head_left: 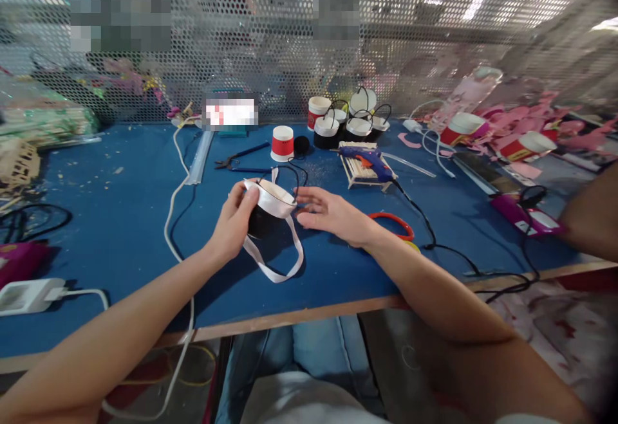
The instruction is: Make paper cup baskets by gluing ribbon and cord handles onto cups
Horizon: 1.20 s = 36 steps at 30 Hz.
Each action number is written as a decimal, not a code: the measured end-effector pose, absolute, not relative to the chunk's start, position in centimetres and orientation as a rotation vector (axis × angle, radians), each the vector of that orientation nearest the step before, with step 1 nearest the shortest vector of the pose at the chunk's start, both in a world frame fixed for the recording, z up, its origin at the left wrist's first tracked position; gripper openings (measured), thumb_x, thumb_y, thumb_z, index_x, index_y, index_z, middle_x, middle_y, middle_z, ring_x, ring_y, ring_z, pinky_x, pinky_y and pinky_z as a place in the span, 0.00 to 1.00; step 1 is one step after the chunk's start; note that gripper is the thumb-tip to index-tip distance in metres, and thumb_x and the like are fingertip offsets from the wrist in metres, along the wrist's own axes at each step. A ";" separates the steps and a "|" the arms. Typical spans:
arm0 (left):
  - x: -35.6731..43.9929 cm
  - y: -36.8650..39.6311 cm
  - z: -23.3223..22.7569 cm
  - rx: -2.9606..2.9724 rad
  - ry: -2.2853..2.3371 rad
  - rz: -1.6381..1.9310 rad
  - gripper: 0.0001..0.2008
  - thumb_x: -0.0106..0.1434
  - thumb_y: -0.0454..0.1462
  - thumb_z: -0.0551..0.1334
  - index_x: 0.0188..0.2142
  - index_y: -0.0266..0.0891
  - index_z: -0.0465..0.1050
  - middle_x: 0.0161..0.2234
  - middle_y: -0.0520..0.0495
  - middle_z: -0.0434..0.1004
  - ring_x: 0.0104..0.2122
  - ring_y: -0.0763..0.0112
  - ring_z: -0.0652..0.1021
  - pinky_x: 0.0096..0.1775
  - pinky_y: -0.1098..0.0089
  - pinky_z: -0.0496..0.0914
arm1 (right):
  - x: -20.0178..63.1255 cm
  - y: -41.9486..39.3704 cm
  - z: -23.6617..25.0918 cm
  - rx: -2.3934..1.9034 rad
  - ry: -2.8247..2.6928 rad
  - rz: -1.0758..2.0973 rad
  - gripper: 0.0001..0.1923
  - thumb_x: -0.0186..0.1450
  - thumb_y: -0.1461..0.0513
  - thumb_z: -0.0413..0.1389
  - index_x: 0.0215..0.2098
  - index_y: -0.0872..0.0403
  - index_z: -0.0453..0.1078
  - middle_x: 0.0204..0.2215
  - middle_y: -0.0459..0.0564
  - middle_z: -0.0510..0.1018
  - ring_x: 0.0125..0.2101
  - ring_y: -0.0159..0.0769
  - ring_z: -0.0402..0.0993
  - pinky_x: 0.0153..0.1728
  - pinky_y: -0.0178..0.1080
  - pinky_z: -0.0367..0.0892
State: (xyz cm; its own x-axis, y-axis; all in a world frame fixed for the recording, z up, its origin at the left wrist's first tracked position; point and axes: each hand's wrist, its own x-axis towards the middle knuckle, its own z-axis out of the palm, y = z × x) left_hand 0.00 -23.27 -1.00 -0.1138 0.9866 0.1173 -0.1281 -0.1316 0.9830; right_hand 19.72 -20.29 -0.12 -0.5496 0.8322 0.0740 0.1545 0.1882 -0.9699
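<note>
**Colours on our table**

We see a blue table [120, 231] with a pale wooden edge. The cup [268, 210] between our hands is black with a white rim, and a white ribbon [275, 263] loops from it. Toward the far edge stands a red cup [282, 144] with a white band, beside black cups with white rims [347, 127]. The glue gun [369, 159] is blue, the ring [398, 223] red, and pink cut-outs [531, 121] fill the far right corner.

Both arms bare from hands up past the elbows, no sleeves, watch, rings or gloves visible on left hand [235, 221] or right hand [333, 216]. Blue jeans [309, 347] on the lap, light grey-white top [299, 401] at bottom edge.
</note>
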 end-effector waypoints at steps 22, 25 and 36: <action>-0.2 -23.7 -1.9 2.700 1.158 1.053 0.25 0.57 0.48 0.62 0.48 0.39 0.61 0.43 0.40 0.75 0.42 0.59 0.76 0.41 0.60 0.70 | 19.1 -21.6 0.4 -1.002 -2.072 0.764 0.08 0.60 0.61 0.56 0.23 0.53 0.69 0.35 0.50 0.74 0.42 0.37 0.69 0.47 0.44 0.62; -0.1 -23.7 -2.2 2.785 1.092 1.163 0.20 0.58 0.43 0.62 0.47 0.38 0.63 0.49 0.35 0.71 0.49 0.56 0.72 0.46 0.57 0.68 | 19.0 -21.5 0.3 -1.035 -2.003 0.834 0.07 0.59 0.61 0.57 0.23 0.53 0.70 0.36 0.49 0.73 0.43 0.36 0.68 0.49 0.43 0.60; 0.4 -24.2 -1.9 2.959 0.859 1.367 0.02 0.59 0.32 0.60 0.31 0.40 0.71 0.48 0.44 0.71 0.51 0.60 0.68 0.48 0.57 0.66 | 19.0 -20.7 -0.1 -1.062 -1.569 1.164 0.09 0.55 0.58 0.58 0.22 0.54 0.70 0.34 0.47 0.72 0.37 0.33 0.68 0.42 0.39 0.60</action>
State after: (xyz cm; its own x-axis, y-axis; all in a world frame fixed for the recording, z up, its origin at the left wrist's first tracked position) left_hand 0.39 -24.17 -1.93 0.5472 0.3496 0.7605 0.5335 -0.8458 0.0050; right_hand 19.00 -20.75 -0.10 -0.2411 0.9574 0.1586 0.1258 0.1929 -0.9731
